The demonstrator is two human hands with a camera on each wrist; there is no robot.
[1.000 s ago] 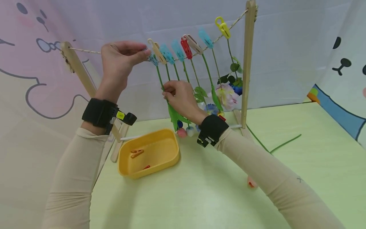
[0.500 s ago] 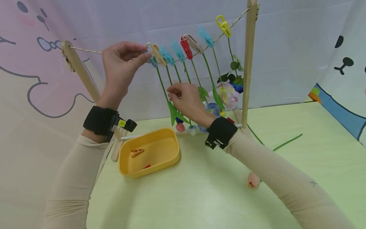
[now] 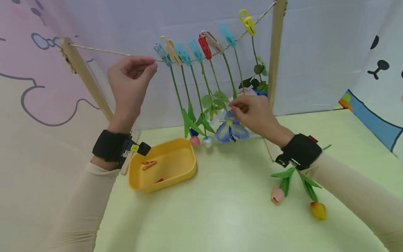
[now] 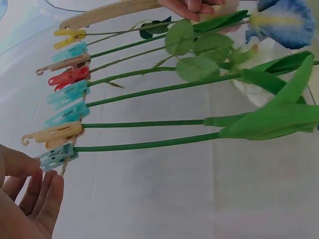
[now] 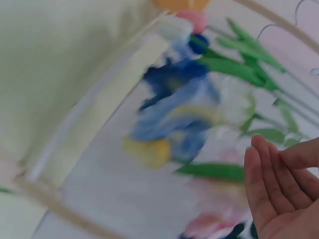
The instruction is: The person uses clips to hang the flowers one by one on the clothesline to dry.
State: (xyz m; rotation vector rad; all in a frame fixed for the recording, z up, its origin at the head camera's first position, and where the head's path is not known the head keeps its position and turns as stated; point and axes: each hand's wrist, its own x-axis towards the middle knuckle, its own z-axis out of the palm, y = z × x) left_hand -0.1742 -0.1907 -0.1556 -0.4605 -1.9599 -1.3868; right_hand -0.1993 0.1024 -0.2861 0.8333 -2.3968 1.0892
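My left hand (image 3: 130,82) hangs just left of the blue-grey clothespin (image 3: 162,55) at the left end of the clip row. In the left wrist view its fingertips (image 4: 55,181) lie right at that clothespin (image 4: 58,156), spread around its end. The clothespin fastens a green tulip stem (image 3: 176,87) to the rope (image 3: 100,50). My right hand (image 3: 256,113), fingers fairly straight and holding nothing, is beside the hanging blue iris (image 3: 231,131). In the right wrist view that hand (image 5: 284,184) overlaps blurred flowers. Other clothespins, beige, blue, red and yellow, carry more hanging flowers.
Wooden posts (image 3: 85,78) hold up the rope on both sides. A yellow tray (image 3: 185,178) with an orange clothespin (image 3: 149,164) and a red one stands front left. A pink tulip (image 3: 277,195) and a yellow tulip (image 3: 318,210) lie under my right forearm. A white curtain hangs behind.
My left hand has drawn off the end clothespin, slightly down and left, leaving it on the rope. My right hand has let go of the stem and moved right, and the tulips hang free.
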